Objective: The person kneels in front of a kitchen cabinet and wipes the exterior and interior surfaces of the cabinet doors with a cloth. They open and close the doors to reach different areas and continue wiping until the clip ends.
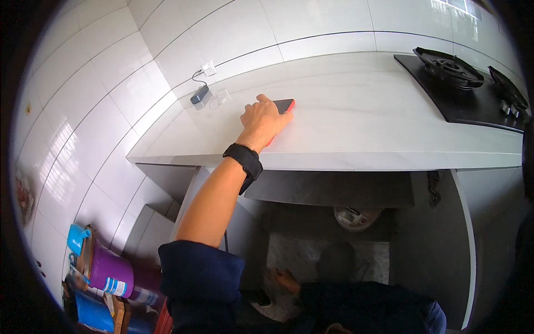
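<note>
My left hand (263, 119), with a black strap around the wrist, reaches over the white countertop (354, 108). It grips a flat, dark device with a red edge (287, 105), likely a smartphone in a case. The palm covers much of the device, which lies on or just above the counter. Low in the shade in front of my body is my right hand (287, 280), over the grey floor. Nothing can be made out in it, and its fingers are too dim to judge.
A black gas hob (442, 92) sits at the counter's right. At the back left, a dark adapter (199, 94) hangs by its cable from a wall socket (208, 68). Below the counter is an open cabinet bay with a round container (356, 219). A purple bucket (110, 267) stands left.
</note>
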Available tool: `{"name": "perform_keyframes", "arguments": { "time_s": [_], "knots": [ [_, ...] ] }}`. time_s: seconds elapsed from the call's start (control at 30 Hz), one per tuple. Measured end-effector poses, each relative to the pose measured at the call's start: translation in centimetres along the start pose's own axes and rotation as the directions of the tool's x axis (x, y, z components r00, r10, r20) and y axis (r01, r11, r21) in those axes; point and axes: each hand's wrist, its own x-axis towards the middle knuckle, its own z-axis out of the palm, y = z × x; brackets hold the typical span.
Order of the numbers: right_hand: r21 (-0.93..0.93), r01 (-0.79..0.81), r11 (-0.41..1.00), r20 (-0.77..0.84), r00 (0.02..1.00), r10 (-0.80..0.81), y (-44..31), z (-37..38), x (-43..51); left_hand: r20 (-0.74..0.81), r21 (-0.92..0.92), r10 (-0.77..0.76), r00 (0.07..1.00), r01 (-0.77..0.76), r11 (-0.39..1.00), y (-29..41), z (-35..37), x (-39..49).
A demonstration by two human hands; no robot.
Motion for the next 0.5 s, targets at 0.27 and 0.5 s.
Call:
{"name": "perform_keyframes", "arguments": {
  "time_s": [0.27, 0.5],
  "knots": [
    [0.161, -0.072, 0.984, -0.081, 0.993, 0.086, -1.4, 0.3, -2.5, -0.002, -0.081, 0.136, 0.991, -0.136, 0.987, -2.6, -0.9, -0.7],
    [0.221, -0.008, 0.975, -0.053, 0.998, 0.020, -1.3, 0.9, -3.2, 0.244, -0.095, 0.081, 0.967, -0.059, 0.994, -6.7, -3.5, -4.3]
  ]
}}
